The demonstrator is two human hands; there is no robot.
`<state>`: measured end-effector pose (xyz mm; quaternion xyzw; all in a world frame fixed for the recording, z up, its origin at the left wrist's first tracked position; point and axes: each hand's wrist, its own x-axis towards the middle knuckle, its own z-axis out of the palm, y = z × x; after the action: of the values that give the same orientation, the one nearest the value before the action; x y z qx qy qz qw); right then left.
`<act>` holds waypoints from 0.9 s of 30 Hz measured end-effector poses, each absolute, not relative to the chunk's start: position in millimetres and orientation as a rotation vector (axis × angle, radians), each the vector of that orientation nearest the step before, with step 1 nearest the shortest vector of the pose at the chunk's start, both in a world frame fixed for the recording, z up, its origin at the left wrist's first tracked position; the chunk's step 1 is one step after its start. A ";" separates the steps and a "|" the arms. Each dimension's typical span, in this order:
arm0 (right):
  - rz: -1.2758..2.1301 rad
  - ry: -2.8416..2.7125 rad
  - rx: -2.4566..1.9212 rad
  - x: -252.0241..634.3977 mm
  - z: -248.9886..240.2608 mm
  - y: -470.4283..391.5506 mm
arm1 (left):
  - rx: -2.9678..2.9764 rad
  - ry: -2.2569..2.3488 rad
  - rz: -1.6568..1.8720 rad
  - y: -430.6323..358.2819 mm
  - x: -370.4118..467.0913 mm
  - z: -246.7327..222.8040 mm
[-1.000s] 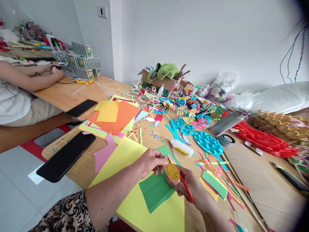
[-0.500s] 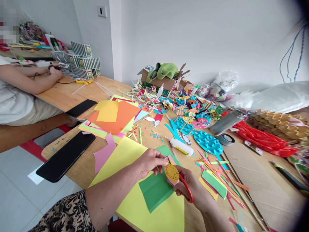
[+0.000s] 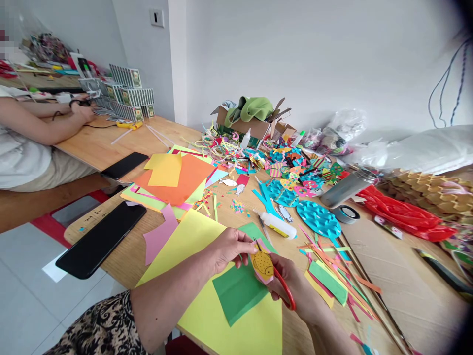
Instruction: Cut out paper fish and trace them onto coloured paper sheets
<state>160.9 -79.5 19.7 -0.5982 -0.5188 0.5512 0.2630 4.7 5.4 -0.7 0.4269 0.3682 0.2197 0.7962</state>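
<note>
My left hand (image 3: 231, 249) pinches the upper left edge of a yellow dotted fish cutout (image 3: 263, 264) that lies against a piece of pink paper (image 3: 268, 245). Red-handled scissors (image 3: 285, 288) are in my right hand (image 3: 290, 281), their tips showing just above the fish. Most of the blades is hidden by the paper. Under both hands are a green paper (image 3: 238, 296) and a large yellow sheet (image 3: 199, 313) on the table.
Two black phones (image 3: 101, 239) (image 3: 124, 165) lie at the left. A glue bottle (image 3: 277, 225), blue paper disc (image 3: 318, 218), paper strips and a metal flask (image 3: 347, 187) are around the hands. Another person's hands (image 3: 82, 111) are at the far left.
The other person's hands at the far left have shifted slightly. My hands, the fish and the scissors are almost unmoved.
</note>
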 end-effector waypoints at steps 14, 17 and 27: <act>1.519 -1.370 -1.630 157.4 30.1 -79.2 | 0.941 0.773 0.450 4.5 5.0 -0.1; 1.522 -1.392 -1.596 159.0 27.1 -79.8 | 0.931 0.766 0.443 4.6 4.7 -0.1; 1.494 -1.389 -1.597 161.6 20.6 -79.7 | 0.917 0.767 0.451 4.3 4.1 0.4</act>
<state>161.6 -79.7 20.6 -0.5931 -0.5158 0.5551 0.2721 4.1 4.3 0.4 0.4279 0.3577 0.2105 0.8028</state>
